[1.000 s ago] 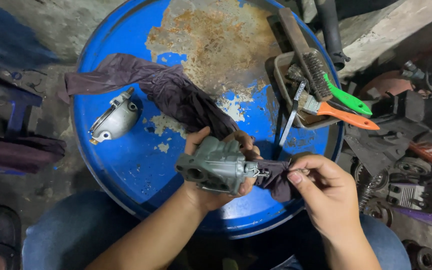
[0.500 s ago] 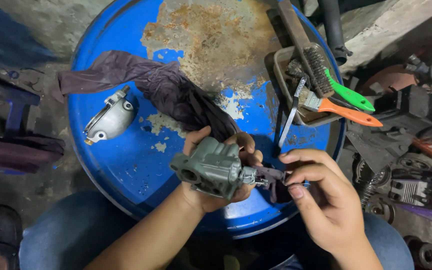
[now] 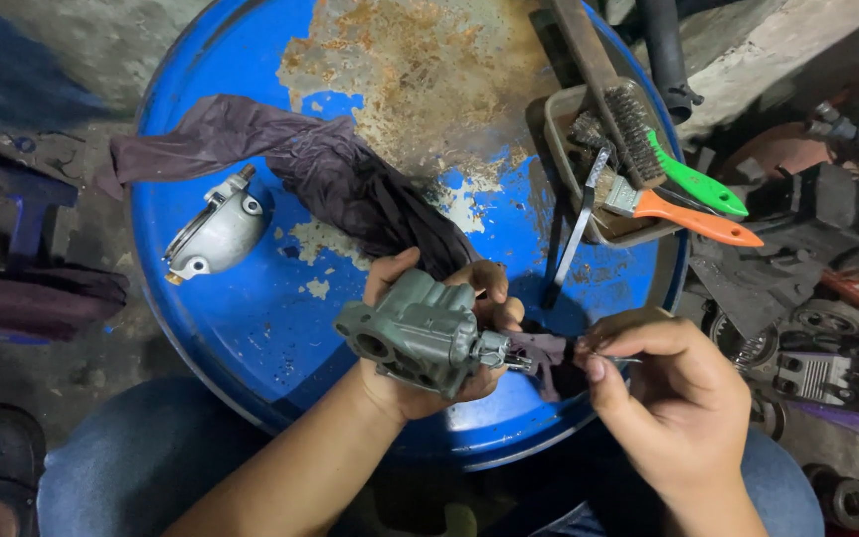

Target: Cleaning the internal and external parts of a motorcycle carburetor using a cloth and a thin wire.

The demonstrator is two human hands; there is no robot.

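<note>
Gripping grey carburetor body (image 3: 415, 335), left hand (image 3: 429, 338)

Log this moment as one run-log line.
left hand: grips grey carburetor body | right hand: pinches thin metal tool beside it | under: blue drum lid

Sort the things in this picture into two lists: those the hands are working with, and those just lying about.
In hand:
left hand, gripping the grey metal casting
right hand, pinching a thin metal tool beside the casting
dark rag, trailing under the hands

Lying about:
silver bowl-shaped cover
tray with wire brush, green-handled brush, orange-handled brush
blue drum lid
</note>
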